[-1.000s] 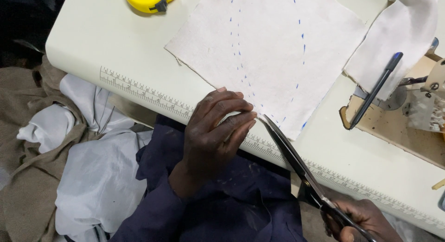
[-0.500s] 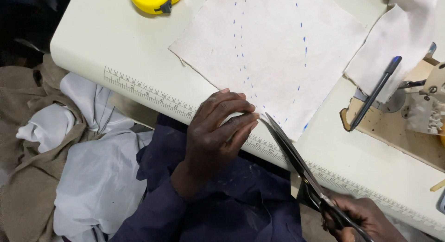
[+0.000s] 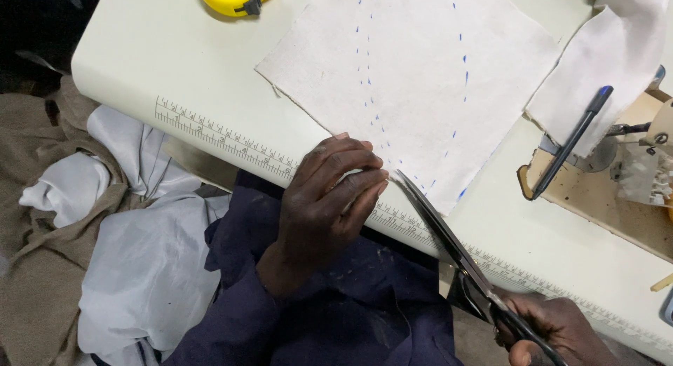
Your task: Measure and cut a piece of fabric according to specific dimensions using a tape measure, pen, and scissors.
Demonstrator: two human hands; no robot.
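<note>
So closest to you, your right hand (image 3: pixel 554 327) is down at the bottom right corner, wrapped around the handles of the big dark scissors (image 3: pixel 456 257), only partly in frame, so you can't really see how the fingers sit in the loops. The blades run up and left from there and the tips sit right at the near edge of the white fabric piece (image 3: pixel 413 78), just beside your left fingertips. Your left hand (image 3: pixel 326 198) is curled over the table edge, knuckles up, fingers bunched and pinching or pressing that near corner of the fabric down, wrist coming straight up out of your dark blue sleeve (image 3: pixel 231 317). If you ask me, the trick here is keeping that fabric flat and taut with the left hand while the lower blade rides along the cream table (image 3: pixel 140 64), and lining the blades up with the dashed blue marks before you close them, long strokes rather than nibbles. Keep those fingertips clear of the tips, they're really close. Further back the fabric lies spread flat across the tabletop, with a yellow tape measure (image 3: pixel 235 0) at the far edge and a dark pen (image 3: pixel 571 141) lying off to the right by another white scrap (image 3: pixel 617 50).
</note>
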